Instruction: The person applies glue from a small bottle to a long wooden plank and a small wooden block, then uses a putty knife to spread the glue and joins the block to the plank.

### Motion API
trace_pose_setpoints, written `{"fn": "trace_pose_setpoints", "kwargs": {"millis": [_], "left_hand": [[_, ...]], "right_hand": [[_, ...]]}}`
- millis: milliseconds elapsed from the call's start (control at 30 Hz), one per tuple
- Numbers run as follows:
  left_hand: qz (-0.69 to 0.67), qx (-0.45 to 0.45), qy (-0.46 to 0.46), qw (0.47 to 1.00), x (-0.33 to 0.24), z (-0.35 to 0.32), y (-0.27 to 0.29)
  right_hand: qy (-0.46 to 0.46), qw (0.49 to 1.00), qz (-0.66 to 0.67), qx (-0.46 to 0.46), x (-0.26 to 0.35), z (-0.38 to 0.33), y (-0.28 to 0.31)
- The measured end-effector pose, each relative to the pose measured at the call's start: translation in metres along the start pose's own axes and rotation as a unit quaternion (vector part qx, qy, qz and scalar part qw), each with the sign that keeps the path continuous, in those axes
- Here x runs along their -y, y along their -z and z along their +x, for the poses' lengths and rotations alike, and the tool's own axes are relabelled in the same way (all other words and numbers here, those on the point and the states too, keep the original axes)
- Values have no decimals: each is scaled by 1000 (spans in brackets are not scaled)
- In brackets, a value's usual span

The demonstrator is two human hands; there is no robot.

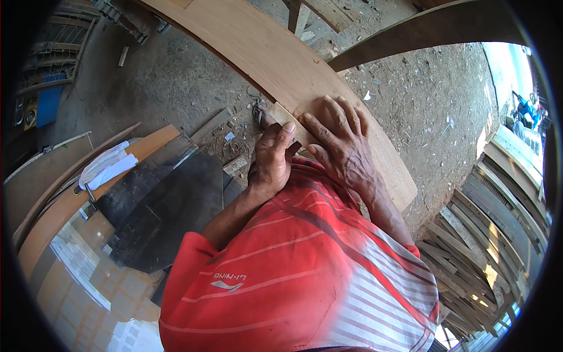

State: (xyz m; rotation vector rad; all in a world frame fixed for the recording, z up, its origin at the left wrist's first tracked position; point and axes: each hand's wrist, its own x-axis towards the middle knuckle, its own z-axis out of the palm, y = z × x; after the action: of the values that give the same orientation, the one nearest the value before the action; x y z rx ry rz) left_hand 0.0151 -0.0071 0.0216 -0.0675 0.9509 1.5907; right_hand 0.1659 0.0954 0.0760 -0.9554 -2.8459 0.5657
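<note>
A long, wide wooden board (252, 44) runs from the upper left down to my waist, its near end at the right of my body. My right hand (343, 138) lies on the board with its fingers stretched and spread, pressing near the left edge. At that edge, my left hand (272, 155) is closed with the thumb on top. A short dark piece shows beside its fingers, but what it grips is mostly hidden. Just beyond the left thumb, a small pale wooden piece (286, 116) sits against the board's edge.
At the left stand a black panel (170, 205), a curved orange-brown board (47, 234) and a white cloth (108, 165). Another wide board (434, 29) crosses the upper right. Stacked planks (469, 246) lie at the right. Wood scraps litter the dirt floor (422, 100).
</note>
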Motion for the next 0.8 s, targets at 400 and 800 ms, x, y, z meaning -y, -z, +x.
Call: {"fn": "trace_pose_setpoints", "kwargs": {"millis": [400,800], "left_hand": [[7,15,-26,1000,3,1,4],[12,7,-27,1000,0,-3,-3]], "right_hand": [[32,999,11,-13,0,20,-1],[84,996,10,10,-10,16,8]]}}
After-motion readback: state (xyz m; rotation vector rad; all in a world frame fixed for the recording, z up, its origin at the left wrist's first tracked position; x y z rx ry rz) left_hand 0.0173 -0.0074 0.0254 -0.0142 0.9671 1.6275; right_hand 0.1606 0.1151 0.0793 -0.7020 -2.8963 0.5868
